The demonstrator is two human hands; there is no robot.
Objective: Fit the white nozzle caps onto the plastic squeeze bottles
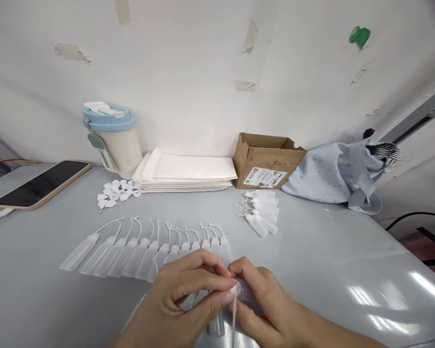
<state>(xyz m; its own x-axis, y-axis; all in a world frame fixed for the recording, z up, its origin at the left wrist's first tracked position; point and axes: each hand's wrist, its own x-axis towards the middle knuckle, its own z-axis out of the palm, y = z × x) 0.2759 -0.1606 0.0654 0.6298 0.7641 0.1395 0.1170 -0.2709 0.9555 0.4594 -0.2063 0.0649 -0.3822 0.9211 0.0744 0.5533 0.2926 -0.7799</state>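
My left hand (188, 295) pinches a small white cap with a thin strap (234, 314) at the bottom centre. My right hand (264, 299) is closed around a translucent bottle (245, 290), whose end meets the cap between my fingertips. Another clear bottle (216, 325) lies partly hidden below my left hand. Behind my hands a long row of translucent bottles (110, 258) with thin curved white tubes lies on the grey table. A smaller pile of similar bottles (263, 208) is further back, right of centre. Loose white caps (116, 191) sit in a heap at the back left.
A phone (43, 182) with a cable lies at the left. Along the wall stand a cup with a blue lid (118, 140), a stack of white envelopes (188, 169), an open cardboard box (268, 162) and a light blue cloth bag (326, 171).
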